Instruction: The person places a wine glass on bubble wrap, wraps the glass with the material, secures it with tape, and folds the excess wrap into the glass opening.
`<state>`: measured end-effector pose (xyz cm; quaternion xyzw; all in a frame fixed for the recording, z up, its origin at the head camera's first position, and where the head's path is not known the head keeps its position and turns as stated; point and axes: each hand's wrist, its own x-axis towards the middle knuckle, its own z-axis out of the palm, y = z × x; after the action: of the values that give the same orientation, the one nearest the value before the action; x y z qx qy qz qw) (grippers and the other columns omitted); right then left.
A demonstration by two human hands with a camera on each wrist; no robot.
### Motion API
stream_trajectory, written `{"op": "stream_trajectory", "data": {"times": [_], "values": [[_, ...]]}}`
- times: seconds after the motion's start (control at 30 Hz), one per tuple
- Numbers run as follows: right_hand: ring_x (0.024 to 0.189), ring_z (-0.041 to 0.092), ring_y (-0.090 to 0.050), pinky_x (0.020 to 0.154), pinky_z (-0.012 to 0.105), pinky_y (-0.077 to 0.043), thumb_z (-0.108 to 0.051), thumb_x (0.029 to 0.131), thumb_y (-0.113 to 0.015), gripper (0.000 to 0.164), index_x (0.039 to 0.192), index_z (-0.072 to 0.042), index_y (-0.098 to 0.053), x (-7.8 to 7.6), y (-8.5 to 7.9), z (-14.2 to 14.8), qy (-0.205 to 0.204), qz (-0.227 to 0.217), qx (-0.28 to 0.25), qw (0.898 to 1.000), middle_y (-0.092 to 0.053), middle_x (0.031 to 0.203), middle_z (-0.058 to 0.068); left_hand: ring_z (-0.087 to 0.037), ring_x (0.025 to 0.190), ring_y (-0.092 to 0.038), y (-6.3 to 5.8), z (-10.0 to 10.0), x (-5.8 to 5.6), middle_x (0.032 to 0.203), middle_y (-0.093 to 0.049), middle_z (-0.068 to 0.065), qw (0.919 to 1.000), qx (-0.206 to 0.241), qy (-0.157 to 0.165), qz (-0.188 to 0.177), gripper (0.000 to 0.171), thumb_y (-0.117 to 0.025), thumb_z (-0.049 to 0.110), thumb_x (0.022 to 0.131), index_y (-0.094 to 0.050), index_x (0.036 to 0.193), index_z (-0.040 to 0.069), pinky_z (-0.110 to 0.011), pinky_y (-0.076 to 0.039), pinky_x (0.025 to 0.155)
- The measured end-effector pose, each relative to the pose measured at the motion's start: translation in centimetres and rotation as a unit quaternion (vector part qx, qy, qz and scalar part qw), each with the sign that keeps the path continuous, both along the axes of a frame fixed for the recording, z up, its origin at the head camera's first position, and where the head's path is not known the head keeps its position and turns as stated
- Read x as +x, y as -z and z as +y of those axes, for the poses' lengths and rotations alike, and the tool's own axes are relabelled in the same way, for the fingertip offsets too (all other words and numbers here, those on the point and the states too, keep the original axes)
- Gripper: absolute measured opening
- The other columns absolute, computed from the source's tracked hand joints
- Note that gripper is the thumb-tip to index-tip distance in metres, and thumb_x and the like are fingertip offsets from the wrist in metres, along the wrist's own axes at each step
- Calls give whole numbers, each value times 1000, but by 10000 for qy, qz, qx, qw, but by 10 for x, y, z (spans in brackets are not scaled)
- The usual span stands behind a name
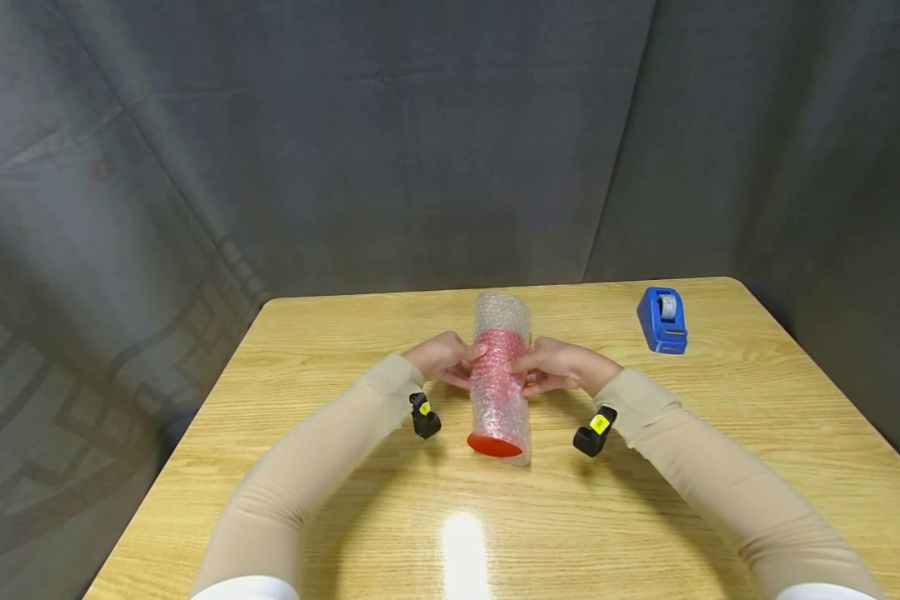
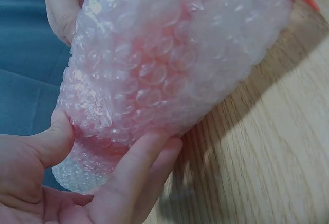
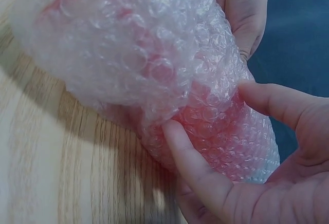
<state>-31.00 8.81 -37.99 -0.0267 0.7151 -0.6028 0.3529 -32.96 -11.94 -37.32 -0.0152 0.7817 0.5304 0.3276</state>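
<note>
A red cylinder (image 1: 494,446) lies rolled up in clear bubble wrap (image 1: 501,312), its bare round end facing me in the head view. My left hand (image 1: 445,358) grips the wrapped cylinder from the left, thumb over the top and fingers along the lower side. From the right, my right hand (image 1: 562,367) holds it in the same way, the two thumbs close together on top. In the right wrist view a fold of bubble wrap (image 3: 123,64) runs beside my right fingers (image 3: 198,170). The far end of the wrap extends past the red part.
A blue tape dispenser (image 1: 662,321) with a roll of tape stands at the back right of the wooden table (image 1: 390,517). Dark grey curtains (image 1: 420,150) hang behind and beside the table. Small black cameras (image 1: 595,433) are strapped at both wrists.
</note>
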Motion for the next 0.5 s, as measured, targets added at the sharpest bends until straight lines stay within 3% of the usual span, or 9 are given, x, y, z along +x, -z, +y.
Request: {"op": "stream_trajectory", "data": {"times": [0.13,0.27,0.4,0.5], "values": [[72,13,-58,73,26,-59,-9,93,-59,11,86,-1,-58,-1,2,0,-18,-91,-89,9999,-58,78,4,-20,75,-63,1,-1,0,85,-64,-12,10000,21,67,68,35,-54,21,100,-61,108,-12,-32,-60,77],[75,14,-58,73,26,-60,-7,94,-57,14,81,-5,-59,-4,5,0,-61,-284,-326,9990,-57,80,5,-20,73,-64,0,-4,-1,81,-64,-12,9995,-61,205,217,32,-53,22,100,-62,93,-8,-32,-60,74],[82,16,-58,77,28,-59,-4,96,-53,12,86,-4,-59,-5,10,0,-79,-523,-666,9964,-57,87,7,-19,67,-63,-2,-5,-1,75,-62,-11,9984,-204,305,431,35,-54,23,100,-59,76,-2,-31,-61,71],[85,17,-59,79,29,-60,-2,97,-50,9,91,-1,-57,-7,14,1,-5,-772,-928,9927,-57,91,9,-17,62,-62,-3,-5,-1,72,-61,-10,9968,-376,370,594,36,-57,24,99,-57,73,-1,-33,-61,70]]}}
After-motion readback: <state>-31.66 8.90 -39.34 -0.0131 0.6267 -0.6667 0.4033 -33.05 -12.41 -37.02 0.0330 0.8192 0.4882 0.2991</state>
